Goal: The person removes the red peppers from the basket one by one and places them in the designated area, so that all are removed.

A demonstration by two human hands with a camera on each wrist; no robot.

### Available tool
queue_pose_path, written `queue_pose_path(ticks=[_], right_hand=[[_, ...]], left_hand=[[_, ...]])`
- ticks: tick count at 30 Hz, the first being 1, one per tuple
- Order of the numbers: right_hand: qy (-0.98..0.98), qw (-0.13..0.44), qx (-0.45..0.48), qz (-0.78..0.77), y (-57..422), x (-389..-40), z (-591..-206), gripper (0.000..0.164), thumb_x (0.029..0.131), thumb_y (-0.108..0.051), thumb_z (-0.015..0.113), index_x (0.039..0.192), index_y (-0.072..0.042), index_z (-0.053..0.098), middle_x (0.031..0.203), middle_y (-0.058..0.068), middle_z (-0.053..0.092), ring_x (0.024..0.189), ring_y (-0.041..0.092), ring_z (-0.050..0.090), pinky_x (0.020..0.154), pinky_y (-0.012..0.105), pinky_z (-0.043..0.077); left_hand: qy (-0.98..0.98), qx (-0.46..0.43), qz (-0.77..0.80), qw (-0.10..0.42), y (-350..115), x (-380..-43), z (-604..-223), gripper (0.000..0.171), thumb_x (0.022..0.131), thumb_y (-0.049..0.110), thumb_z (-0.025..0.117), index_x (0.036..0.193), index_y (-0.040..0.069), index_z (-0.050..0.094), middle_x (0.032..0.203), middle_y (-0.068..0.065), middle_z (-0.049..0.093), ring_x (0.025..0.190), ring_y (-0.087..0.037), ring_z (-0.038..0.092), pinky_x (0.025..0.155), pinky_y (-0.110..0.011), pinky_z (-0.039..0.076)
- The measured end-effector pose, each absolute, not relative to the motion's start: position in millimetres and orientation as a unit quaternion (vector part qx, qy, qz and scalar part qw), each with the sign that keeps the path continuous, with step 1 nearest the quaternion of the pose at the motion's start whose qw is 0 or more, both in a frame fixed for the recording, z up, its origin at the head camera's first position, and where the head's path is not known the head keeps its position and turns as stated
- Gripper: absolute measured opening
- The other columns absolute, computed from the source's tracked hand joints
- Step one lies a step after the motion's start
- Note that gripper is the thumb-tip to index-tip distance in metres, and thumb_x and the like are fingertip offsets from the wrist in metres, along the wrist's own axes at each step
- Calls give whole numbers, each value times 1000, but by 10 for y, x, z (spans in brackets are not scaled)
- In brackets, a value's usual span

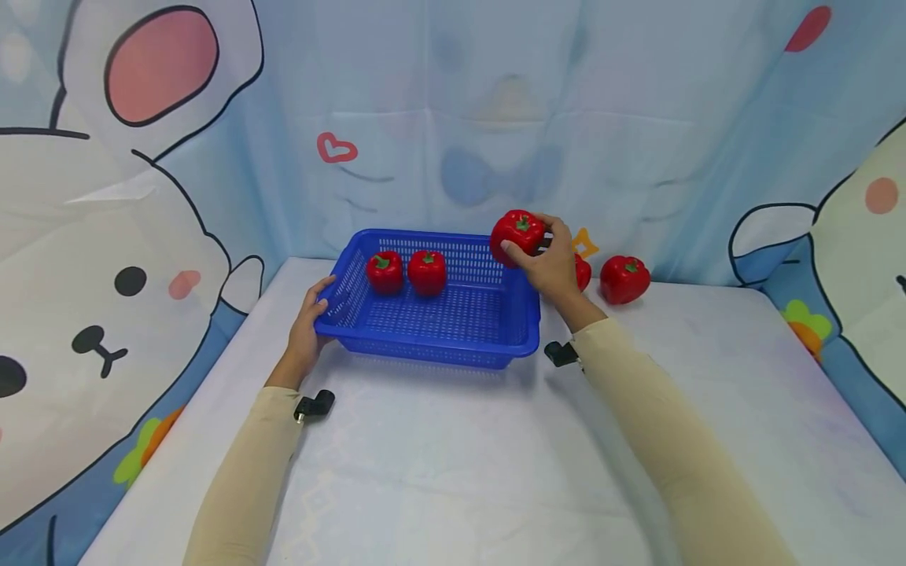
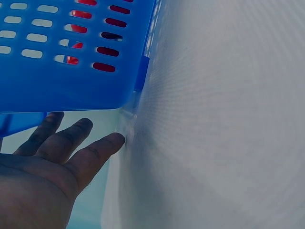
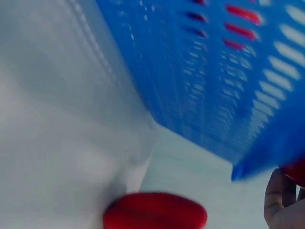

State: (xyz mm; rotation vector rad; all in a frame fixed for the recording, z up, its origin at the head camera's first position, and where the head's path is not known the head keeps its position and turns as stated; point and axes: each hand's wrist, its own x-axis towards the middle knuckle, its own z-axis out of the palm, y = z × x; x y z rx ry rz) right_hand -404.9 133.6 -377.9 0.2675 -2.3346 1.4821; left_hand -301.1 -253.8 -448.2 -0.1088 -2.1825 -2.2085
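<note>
A blue plastic basket with slotted walls stands on the white-covered table. Two red bell peppers, one on the left and one beside it, sit inside it. At the basket's left rim, my left hand holds on with its thumb over the edge; its other fingers stretch along the outside in the left wrist view. My right hand grips another red bell pepper between thumb and fingers, raised over the basket's far right corner. The left wrist view shows red through the basket's slots.
Right of the basket, a red bell pepper rests on the table near the back edge. Another pepper is partly hidden behind my right hand. A light blue cartoon curtain hangs directly behind the table.
</note>
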Motion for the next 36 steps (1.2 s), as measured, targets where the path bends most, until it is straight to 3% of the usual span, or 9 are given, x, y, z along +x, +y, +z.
queue_pose_path(ticks=[13,19,23,30,36], right_hand=[[-808,304,-50,503,2515,-4049,-3489,76,86,-45,72,148,-27,31,151,-3,36,133,14,40,106,33,46],[-815,257,-182,487,3166,-4067,-3671,81,90,-53,61,154,-32,17,162,-6,19,149,13,21,114,35,37],[-823,198,-233,479,3444,-4038,-3877,84,92,-53,58,157,-27,10,165,-1,12,153,18,11,116,42,34],[-859,128,-231,439,3619,-4020,-4167,86,94,-46,57,158,-10,10,165,14,12,153,33,11,111,55,36],[-869,109,-224,428,3653,-4069,-4306,86,95,-44,56,157,-7,10,164,18,12,152,38,11,109,58,37]], left_hand=[[-697,-37,-716,16,-2513,-3014,-4478,50,105,31,23,154,35,22,165,-4,13,144,-39,29,114,-60,26],[-698,-41,-715,15,-2517,-2996,-4484,50,105,31,21,155,34,20,165,-4,13,143,-39,30,113,-60,28],[-702,-38,-711,16,-2525,-2992,-4480,51,105,32,21,155,36,20,165,-4,12,143,-40,30,114,-61,27],[-702,-33,-711,16,-2511,-2991,-4478,51,104,32,21,155,36,21,165,-4,13,142,-39,31,112,-58,30],[-700,-39,-713,14,-2521,-2993,-4466,51,104,29,20,155,34,20,165,-4,13,142,-38,31,104,-45,35]])
